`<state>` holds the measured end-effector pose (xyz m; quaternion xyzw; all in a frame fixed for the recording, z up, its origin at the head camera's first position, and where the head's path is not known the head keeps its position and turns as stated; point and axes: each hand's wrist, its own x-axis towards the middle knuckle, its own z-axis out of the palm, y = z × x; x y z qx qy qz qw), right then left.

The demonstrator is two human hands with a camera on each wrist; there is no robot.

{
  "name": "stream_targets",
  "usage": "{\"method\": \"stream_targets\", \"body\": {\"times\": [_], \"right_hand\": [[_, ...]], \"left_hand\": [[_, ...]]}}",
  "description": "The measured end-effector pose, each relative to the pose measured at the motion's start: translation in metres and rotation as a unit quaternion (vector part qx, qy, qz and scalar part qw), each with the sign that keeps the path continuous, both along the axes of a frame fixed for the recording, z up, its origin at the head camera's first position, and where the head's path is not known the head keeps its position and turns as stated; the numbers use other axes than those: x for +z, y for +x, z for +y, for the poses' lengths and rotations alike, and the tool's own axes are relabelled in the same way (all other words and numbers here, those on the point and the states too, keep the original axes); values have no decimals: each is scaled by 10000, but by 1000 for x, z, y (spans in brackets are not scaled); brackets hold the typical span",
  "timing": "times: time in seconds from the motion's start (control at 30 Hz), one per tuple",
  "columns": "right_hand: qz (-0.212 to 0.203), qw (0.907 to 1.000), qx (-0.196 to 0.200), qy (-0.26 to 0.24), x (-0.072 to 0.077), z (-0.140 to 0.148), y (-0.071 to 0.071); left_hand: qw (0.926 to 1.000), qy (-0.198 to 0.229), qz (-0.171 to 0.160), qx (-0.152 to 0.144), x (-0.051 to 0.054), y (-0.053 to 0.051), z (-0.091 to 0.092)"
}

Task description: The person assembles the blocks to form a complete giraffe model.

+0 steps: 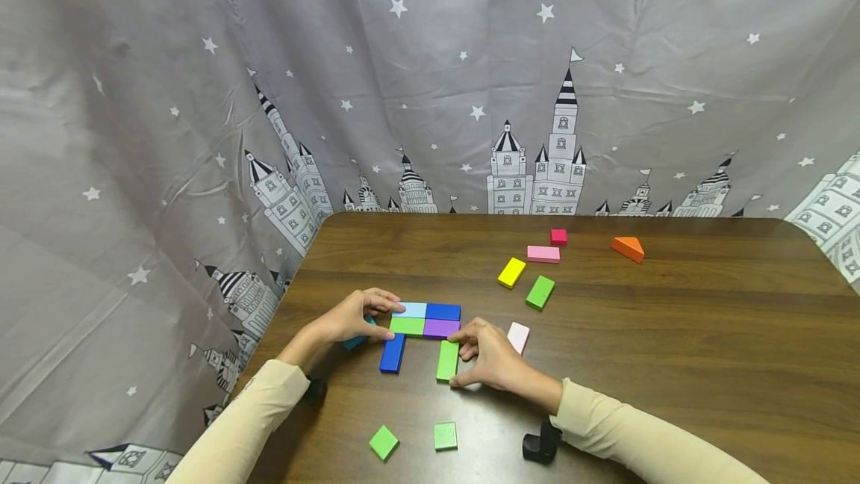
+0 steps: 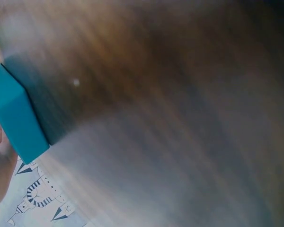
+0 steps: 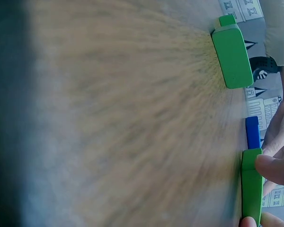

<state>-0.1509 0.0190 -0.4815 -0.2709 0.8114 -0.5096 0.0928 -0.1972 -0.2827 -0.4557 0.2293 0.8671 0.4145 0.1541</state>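
Near the left of the table, several flat blocks lie together: a light blue block (image 1: 414,311) and a dark blue block (image 1: 443,312) above a green block (image 1: 407,327) and a purple block (image 1: 440,329). Below them a blue block (image 1: 393,354) stretches downward. My left hand (image 1: 359,317) touches the left end of this group, a finger on the light blue block and the thumb by the green block's lower corner. A teal block (image 2: 20,113) lies partly under that hand. My right hand (image 1: 490,355) pinches a lime green block (image 1: 447,361) below the purple one, at its two ends.
Two green square-faced blocks (image 1: 445,436) lie near the front. A pale pink block (image 1: 518,337) is partly behind my right hand. Farther back are yellow (image 1: 512,272), green (image 1: 540,293), pink (image 1: 543,254), red (image 1: 559,237) and orange triangular (image 1: 628,248) blocks. A curtain (image 1: 430,95) hangs behind the table.
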Motion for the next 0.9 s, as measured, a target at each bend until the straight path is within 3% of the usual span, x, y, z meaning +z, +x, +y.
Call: {"method": "stream_targets", "body": {"times": [0.9], "right_hand": [[-81,9999,-65,-116,-2,1,-8]], "left_hand": [[10000,72,-16,-14,-1,0,-1]]}}
